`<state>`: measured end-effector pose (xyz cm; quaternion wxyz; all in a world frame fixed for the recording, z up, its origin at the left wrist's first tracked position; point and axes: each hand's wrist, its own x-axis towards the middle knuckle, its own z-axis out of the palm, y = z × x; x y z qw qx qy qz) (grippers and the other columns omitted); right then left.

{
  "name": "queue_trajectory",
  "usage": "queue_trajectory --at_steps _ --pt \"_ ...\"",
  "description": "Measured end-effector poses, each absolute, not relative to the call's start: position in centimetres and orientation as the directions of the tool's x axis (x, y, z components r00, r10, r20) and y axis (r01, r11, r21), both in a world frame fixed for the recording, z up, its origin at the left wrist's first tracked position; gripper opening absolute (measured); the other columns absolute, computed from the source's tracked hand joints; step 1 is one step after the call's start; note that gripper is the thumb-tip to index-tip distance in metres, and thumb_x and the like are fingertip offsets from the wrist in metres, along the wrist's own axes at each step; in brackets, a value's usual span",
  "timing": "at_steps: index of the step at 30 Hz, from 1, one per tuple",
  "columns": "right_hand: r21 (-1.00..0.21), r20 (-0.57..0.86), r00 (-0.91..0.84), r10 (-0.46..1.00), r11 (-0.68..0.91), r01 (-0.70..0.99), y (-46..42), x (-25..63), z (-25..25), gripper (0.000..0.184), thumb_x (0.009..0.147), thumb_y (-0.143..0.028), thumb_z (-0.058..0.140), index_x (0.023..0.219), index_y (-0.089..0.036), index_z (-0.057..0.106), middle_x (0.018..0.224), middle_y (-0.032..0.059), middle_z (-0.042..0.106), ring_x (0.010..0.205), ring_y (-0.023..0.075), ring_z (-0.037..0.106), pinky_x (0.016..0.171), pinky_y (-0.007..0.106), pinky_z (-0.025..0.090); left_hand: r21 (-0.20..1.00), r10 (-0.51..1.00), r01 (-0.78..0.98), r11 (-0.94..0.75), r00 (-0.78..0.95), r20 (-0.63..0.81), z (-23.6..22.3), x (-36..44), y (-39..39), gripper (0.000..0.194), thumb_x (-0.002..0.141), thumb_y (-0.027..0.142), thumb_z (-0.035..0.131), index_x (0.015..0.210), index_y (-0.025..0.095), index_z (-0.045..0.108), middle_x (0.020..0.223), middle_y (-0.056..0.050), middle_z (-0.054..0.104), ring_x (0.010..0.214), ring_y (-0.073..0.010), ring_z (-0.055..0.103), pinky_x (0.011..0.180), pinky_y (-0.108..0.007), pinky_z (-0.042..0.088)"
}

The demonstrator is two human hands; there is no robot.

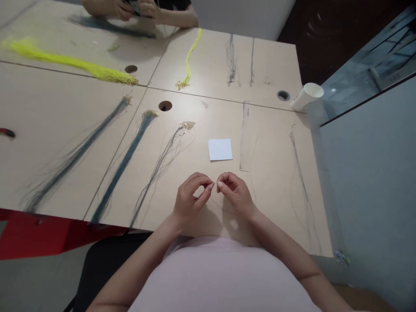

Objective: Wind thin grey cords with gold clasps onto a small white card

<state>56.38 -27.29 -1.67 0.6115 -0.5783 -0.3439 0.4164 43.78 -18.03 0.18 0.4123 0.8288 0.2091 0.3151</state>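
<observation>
At the lower centre of the frame we have both hands raised close together, fingertips nearly meeting. Our left hand (pixel 193 196) is pinched, thumb against forefinger, on a tiny piece (pixel 214 183) too small for us to make out. Our right hand (pixel 238 193) is pinched too, its thumb and forefinger closed just to the right of that piece; we cannot tell what it grips.

A thin thread (pixel 224 209) curves below and between our hands, and a fine strand (pixel 251 173) bends up just right of our right hand; we cannot tell whether they join.

Just above our fingertips lies a white paper (pixel 220 150), with a clear ruler (pixel 242 136) upright in the frame to its right. Left of our left hand a loose grey bundle (pixel 159 164) slants down, then two dark teal bundles (pixel 121 171) farther left, gold-coloured bits at their top ends. At the far right we see a sparse thread bundle (pixel 300 173), and above it a white cup (pixel 307 96), tilted. Yellow bundles (pixel 78 63) lie at upper left and upper centre, and at the top edge another person's hands (pixel 147 8) hold something dark.
</observation>
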Motion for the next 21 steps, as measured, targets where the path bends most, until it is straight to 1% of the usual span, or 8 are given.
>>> queue_trajectory --at_steps 11,21 --pt "-0.995 -0.049 0.414 0.909 -0.010 -0.095 -27.26 56.34 -1.69 0.011 0.080 -0.029 0.054 0.077 -0.019 0.053 0.068 -0.0010 0.053 0.064 0.0109 0.050 0.064 0.025 0.040 0.816 0.606 0.099 -0.570 0.721 0.336 0.22 43.77 -17.98 0.004 0.079 0.012 0.054 0.079 0.016 0.055 0.074 -0.002 0.056 0.071 -0.0107 0.053 0.065 -0.024 0.044" --pt "-0.996 -0.052 0.425 0.904 -0.015 -0.091 -27.25 56.40 -1.64 0.011 0.080 -0.029 0.054 0.076 -0.019 0.052 0.068 -0.0013 0.053 0.064 0.0108 0.050 0.063 0.025 0.041 0.836 0.630 0.092 -0.542 0.702 0.331 0.18 43.83 -18.07 0.004 0.078 0.014 0.057 0.080 0.016 0.057 0.074 -0.003 0.058 0.071 -0.0110 0.054 0.064 -0.024 0.045"
